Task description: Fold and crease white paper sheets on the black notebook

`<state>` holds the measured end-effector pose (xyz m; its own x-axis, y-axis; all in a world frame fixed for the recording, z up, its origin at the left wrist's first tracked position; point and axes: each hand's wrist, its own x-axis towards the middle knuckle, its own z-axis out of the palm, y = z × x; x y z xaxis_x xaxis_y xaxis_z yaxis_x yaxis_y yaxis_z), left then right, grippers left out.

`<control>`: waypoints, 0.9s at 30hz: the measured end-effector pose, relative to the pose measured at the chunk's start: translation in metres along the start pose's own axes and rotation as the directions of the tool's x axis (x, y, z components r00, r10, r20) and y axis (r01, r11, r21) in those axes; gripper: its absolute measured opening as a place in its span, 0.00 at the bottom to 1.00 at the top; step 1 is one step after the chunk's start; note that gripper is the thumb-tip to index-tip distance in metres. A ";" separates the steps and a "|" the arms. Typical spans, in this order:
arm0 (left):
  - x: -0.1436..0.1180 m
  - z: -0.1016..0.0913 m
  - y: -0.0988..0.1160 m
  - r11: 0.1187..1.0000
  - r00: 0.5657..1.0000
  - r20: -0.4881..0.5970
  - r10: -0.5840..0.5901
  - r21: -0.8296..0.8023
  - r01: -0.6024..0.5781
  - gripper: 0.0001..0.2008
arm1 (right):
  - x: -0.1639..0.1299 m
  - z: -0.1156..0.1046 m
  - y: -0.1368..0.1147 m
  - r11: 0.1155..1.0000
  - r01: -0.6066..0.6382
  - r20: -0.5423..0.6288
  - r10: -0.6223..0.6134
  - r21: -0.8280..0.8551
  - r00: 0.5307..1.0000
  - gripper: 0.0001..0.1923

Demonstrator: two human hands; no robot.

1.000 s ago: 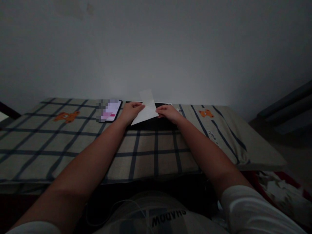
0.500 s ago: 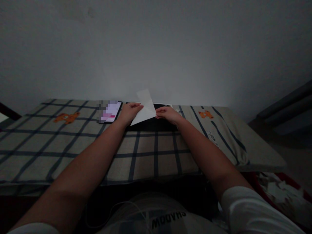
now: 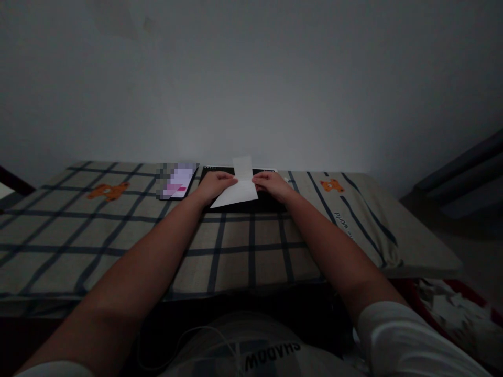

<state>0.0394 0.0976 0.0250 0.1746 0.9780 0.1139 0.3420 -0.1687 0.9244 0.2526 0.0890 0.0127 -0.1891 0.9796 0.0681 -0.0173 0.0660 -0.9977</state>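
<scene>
A: Left side first. What's there?

B: Orange bear print [image 3: 108, 191] on checked cloth [image 3: 236, 262] over the counter, left of frame. Then a lit phone [image 3: 183, 175], lying flat, left of centre, screen partly pixelated.

A: Left hand?

B: Left hand [image 3: 213, 187] just right of the phone, by the left end of a black board [image 3: 271, 204]. Thumb and fingers pinch the left edge of a white paper [image 3: 236, 192].

A: Where's the paper, exactly?

B: Frame centre, over the board, between both hands: right of the left fingers, left of the right ones. Narrow part points up-frame toward the wall [image 3: 251, 94]; wider part flares below, one corner reaching lower left. Long axis runs roughly up and down the frame, across the line joining the hands.

A: Nearer hand?

B: Neither, I'd judge; both touch it.

A: Right hand?

B: Right hand [image 3: 273, 186], just right of centre, fingers gripping the opposite edge. Exact fingertip placement too dim to tell.

A: Beyond?

B: Second bear print [image 3: 331, 186], right of centre. Red bin [image 3: 409, 299] with pale scraps [image 3: 446, 305], lower right.
</scene>
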 end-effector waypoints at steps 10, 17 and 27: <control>0.002 -0.001 -0.003 0.998 0.998 -0.025 0.058 0.005 -0.058 0.14 | -0.003 0.001 -0.001 0.999 -0.032 -0.005 0.032 -0.039 0.999 0.01; 0.000 0.000 -0.001 0.999 0.999 0.013 0.042 0.001 -0.042 0.14 | 0.003 -0.001 0.005 0.999 0.038 0.029 -0.038 0.009 0.999 0.04; 0.000 0.004 -0.005 0.997 0.995 0.061 0.081 -0.008 -0.081 0.13 | -0.001 0.007 0.000 0.990 0.043 -0.081 -0.055 -0.137 0.995 0.01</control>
<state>0.0419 0.0979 0.0191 0.2578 0.9518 0.1664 0.3197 -0.2465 0.9149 0.2462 0.0870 0.0127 -0.1078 0.9867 0.1219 0.1089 0.1336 -0.9850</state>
